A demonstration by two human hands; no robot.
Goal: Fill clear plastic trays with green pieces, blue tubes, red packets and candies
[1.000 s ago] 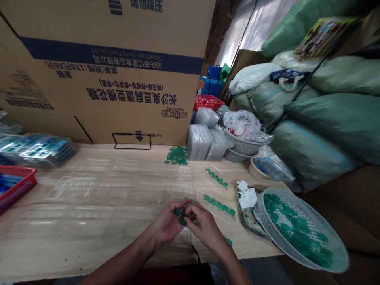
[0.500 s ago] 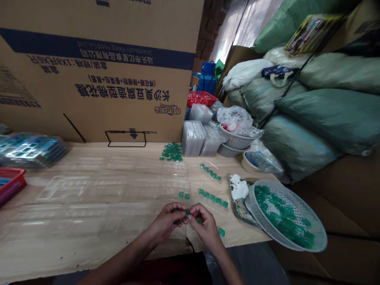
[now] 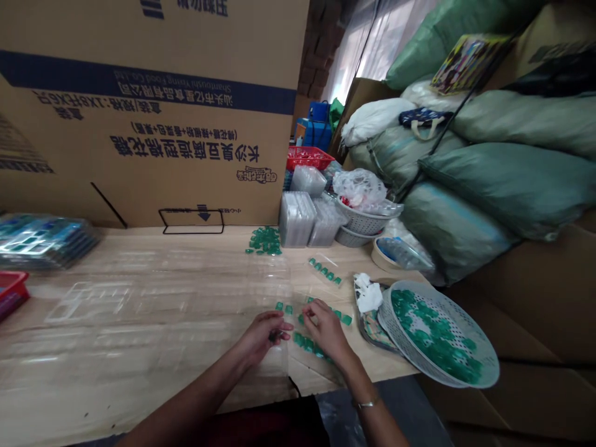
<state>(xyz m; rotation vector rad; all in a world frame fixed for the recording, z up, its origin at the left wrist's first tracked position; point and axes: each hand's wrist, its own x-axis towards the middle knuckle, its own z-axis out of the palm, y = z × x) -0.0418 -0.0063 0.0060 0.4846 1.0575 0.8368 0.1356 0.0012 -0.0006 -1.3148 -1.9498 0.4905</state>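
Note:
My left hand (image 3: 267,334) is curled palm-up above the clear trays, around small dark green pieces (image 3: 278,336) partly hidden by its fingers. My right hand (image 3: 325,328) is to its right, thumb and fingertips closed together over the green rows. A small green piece (image 3: 301,318) shows at the right fingertips, partly blurred. Just below that hand runs a row of green pieces (image 3: 308,344) in a clear strip; another row (image 3: 346,320) is half covered by the hand. Two green pieces (image 3: 284,308) lie in a clear tray (image 3: 205,310) beyond my left hand.
A heap of green pieces (image 3: 265,239) lies before the large carton (image 3: 186,136). At the right edge a white basket (image 3: 488,366) holds more green pieces. Stacked clear boxes (image 3: 297,217) stand at the back, blister packs (image 3: 44,239) and a red basket (image 3: 13,282) at left.
My hands, together half a second ago on a green piece, have parted. The right hand has moved up and right over the rows; the left stays nearly in place. The view has shifted slightly.

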